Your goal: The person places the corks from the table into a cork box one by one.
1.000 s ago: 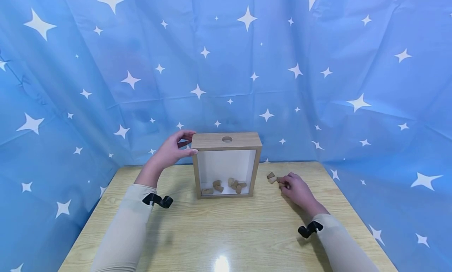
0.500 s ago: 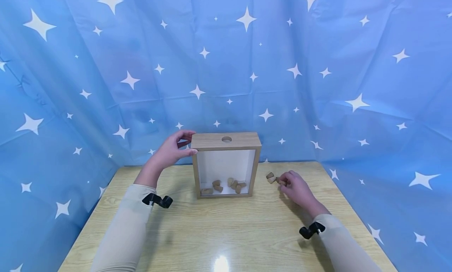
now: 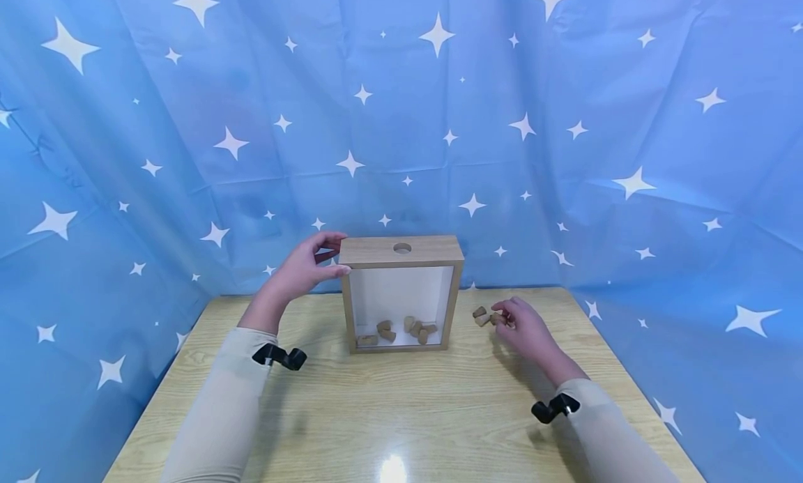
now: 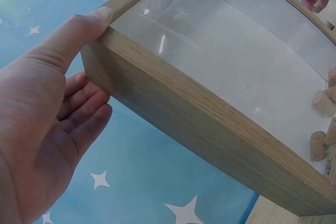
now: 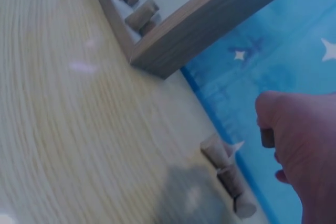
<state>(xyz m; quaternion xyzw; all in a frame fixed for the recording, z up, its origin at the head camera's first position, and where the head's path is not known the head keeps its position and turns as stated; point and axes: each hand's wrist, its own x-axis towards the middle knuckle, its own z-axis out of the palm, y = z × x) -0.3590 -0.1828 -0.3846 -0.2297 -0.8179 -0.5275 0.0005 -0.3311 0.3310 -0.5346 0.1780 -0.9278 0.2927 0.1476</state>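
Curtain (image 3: 401,106): blue, white stars, behind and along both sides of the table.
Table (image 3: 401,413): pale wood grain, bright glare spot at the near edge.
Box (image 3: 370,251): wooden frame, see-through front, white inside; stands upright on the table, toward the back, about mid-view.
Sleeves (image 3: 216,406): pale beige, both arms, reaching in from the near edge.
Left hand (image 3: 301,267): at the box's upper left corner, grasping it; thumb over the front edge of the frame, other fingers bent round the back.
Right hand (image 3: 527,333): right of the box, near the table corks; thumb and fingers bent in, pinching one cork, whose end shows at the fingertips in the right wrist view.
Black clips (image 3: 279,356): one at each cuff.
Hole (image 3: 402,248): round, in the box's top board, near the middle.
Corks in the box (image 3: 423,336): several, lying on the floor of the box, one group toward the right, others toward the left; one has printed letters in the left wrist view.
Table corks (image 3: 482,320): three, close together, on the table right of the box, near the back edge.
Held cork (image 5: 268,137): mostly hidden by the right hand; cannot tell if it touches the table.
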